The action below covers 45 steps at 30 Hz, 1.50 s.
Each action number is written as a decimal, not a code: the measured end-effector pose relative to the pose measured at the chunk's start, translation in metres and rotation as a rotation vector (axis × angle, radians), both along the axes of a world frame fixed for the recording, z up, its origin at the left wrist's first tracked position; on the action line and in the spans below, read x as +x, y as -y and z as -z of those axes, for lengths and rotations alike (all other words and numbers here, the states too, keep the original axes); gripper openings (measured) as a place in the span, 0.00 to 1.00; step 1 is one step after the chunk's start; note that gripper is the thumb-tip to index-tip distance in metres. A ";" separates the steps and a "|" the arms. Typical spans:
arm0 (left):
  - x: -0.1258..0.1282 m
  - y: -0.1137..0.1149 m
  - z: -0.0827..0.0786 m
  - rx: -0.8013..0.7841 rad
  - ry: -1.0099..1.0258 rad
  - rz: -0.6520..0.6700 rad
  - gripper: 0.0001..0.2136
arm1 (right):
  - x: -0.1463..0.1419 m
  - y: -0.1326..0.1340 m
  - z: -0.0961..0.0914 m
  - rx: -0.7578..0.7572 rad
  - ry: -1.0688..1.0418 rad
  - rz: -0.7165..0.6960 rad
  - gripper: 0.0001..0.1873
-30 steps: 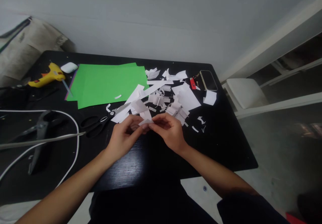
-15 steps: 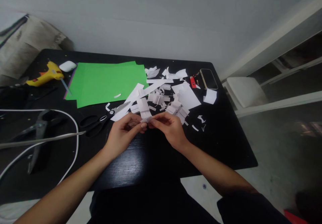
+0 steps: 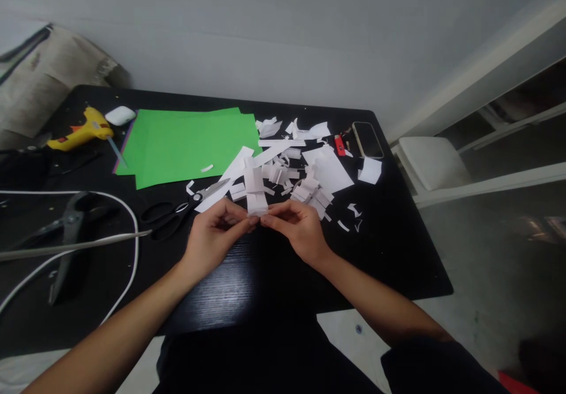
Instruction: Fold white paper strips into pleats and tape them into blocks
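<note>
At the frame's center, our left hand (image 3: pixel 212 237) and right hand (image 3: pixel 297 227) pinch the lower edge of a folded white paper strip (image 3: pixel 256 192) above the black table (image 3: pixel 389 246), scissors (image 3: pixel 177 211) just left.

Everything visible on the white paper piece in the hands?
The white paper strip is narrow and thin, and it is creased across in several folds. It stands roughly upright above the black table. Its lower end is pinched between the fingertips of the left hand and the right hand.
</note>
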<state>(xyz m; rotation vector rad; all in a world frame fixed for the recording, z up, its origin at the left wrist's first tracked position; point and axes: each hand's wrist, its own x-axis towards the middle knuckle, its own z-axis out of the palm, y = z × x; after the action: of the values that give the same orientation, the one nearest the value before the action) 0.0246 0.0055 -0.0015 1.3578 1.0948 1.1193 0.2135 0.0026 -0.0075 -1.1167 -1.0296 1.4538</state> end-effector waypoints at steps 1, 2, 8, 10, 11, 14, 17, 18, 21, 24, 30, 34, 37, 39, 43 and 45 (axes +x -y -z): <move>0.000 0.000 0.000 -0.005 0.007 0.004 0.09 | 0.000 0.000 0.000 -0.006 -0.007 -0.001 0.12; 0.000 0.000 -0.001 -0.008 0.012 0.006 0.10 | -0.001 0.000 0.000 -0.015 -0.016 -0.003 0.12; -0.002 0.001 0.001 -0.035 0.002 0.020 0.10 | -0.002 0.000 0.000 -0.036 -0.047 0.002 0.16; -0.002 0.000 0.001 -0.048 0.010 0.031 0.09 | -0.002 0.000 0.000 -0.016 -0.028 0.009 0.15; -0.002 0.000 0.002 -0.041 0.014 0.034 0.09 | -0.002 0.000 0.001 -0.004 -0.013 0.013 0.15; -0.003 0.000 0.003 0.029 -0.034 0.040 0.09 | -0.002 0.001 0.003 0.044 0.043 0.030 0.13; -0.005 0.000 0.005 0.126 -0.199 0.033 0.09 | -0.002 0.003 0.005 0.128 0.111 0.032 0.08; -0.006 0.001 0.006 0.159 -0.264 0.021 0.09 | -0.003 0.004 0.006 0.162 0.141 0.029 0.07; -0.009 0.004 0.006 0.223 -0.382 -0.001 0.07 | -0.003 0.006 0.006 0.234 0.210 0.045 0.08; -0.011 0.007 0.005 0.321 -0.400 -0.036 0.03 | -0.004 0.007 0.005 0.257 0.227 0.085 0.16; -0.016 0.000 0.001 0.646 -0.536 -0.078 0.15 | -0.003 0.009 0.004 0.324 0.268 0.003 0.19; -0.016 -0.004 0.004 0.545 -0.565 0.129 0.15 | -0.002 0.009 0.006 0.367 0.267 -0.053 0.19; -0.014 -0.001 0.009 0.448 -0.525 0.116 0.10 | -0.002 0.008 0.007 0.327 0.175 -0.066 0.18; -0.014 0.000 0.010 0.408 -0.498 0.060 0.08 | -0.002 0.007 0.007 0.264 0.099 -0.059 0.18; -0.013 0.001 0.012 0.361 -0.413 -0.016 0.07 | -0.002 0.004 0.005 0.154 0.001 -0.055 0.18; -0.013 0.002 0.013 0.325 -0.358 -0.058 0.06 | -0.002 0.003 0.003 0.116 -0.016 -0.069 0.17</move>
<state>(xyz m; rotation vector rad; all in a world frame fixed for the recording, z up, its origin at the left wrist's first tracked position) 0.0119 0.0032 -0.0140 1.8450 1.2491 1.1593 0.2115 -0.0003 -0.0109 -0.9932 -1.1365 1.4362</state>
